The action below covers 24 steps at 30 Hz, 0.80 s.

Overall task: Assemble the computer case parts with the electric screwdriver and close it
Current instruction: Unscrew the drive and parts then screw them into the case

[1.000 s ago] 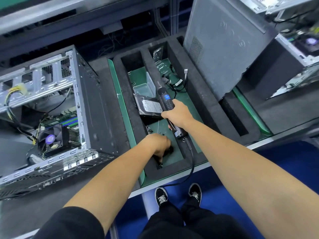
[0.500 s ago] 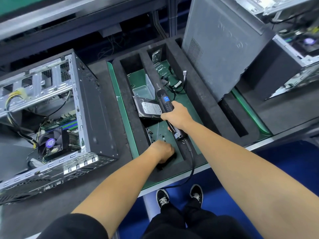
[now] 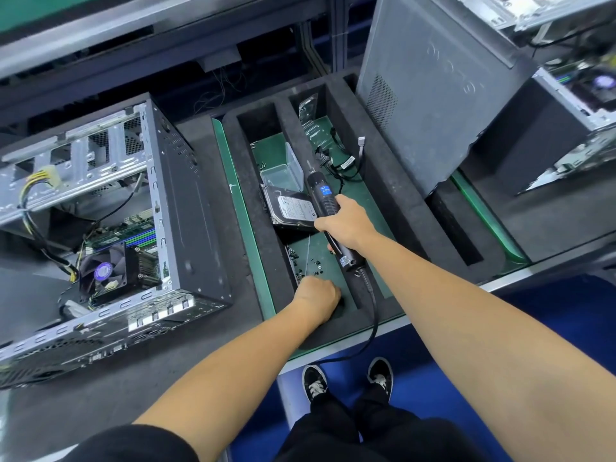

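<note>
- The open computer case (image 3: 100,228) lies at nine o'clock, fan (image 3: 103,271) showing.
- My left hand (image 3: 316,295) is curled knuckles-up among loose screws (image 3: 310,261) in the foam tray (image 3: 393,181); whether it holds one I cannot tell.
- My right hand (image 3: 346,221) grips the screwdriver (image 3: 328,208) over the hard drive (image 3: 293,208); its blue label is unreadable.
- The side panel (image 3: 433,95) leans at one o'clock.

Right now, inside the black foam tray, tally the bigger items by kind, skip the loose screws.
Black corded electric screwdriver: 1
Silver hard drive: 1
Clear plastic box: 1
Black cable bundle: 1
Total: 4
</note>
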Tool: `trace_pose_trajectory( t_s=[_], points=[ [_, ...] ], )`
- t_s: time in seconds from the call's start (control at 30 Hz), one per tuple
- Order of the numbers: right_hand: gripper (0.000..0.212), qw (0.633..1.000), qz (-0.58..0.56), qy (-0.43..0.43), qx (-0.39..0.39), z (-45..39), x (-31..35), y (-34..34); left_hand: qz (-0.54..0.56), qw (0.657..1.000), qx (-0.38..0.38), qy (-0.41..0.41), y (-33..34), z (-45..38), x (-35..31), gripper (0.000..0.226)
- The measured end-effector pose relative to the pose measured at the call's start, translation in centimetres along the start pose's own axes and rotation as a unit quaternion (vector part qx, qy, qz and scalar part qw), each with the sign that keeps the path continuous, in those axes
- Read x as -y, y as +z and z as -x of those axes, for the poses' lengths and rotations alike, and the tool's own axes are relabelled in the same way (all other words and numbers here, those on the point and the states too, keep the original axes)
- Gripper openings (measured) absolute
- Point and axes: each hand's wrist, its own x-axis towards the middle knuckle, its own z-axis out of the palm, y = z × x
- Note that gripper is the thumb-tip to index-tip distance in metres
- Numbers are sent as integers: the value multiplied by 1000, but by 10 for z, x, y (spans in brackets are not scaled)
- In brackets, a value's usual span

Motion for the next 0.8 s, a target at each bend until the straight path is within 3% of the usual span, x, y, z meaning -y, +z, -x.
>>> trace_pose_trajectory(
  t_s=[0.33,0.6,0.8],
  points=[
    [31,1000,14,1,-5,1,1,0,2,1000,-8,3,0,1,3,30],
    [26,1000,10,1,-10,3,2,1,162,983,-14,-81,-13,-3,24,28],
    [26,1000,20,0,-14,2,2,1,180,976,-24,-123,-17,-7,35,29]
  ],
)
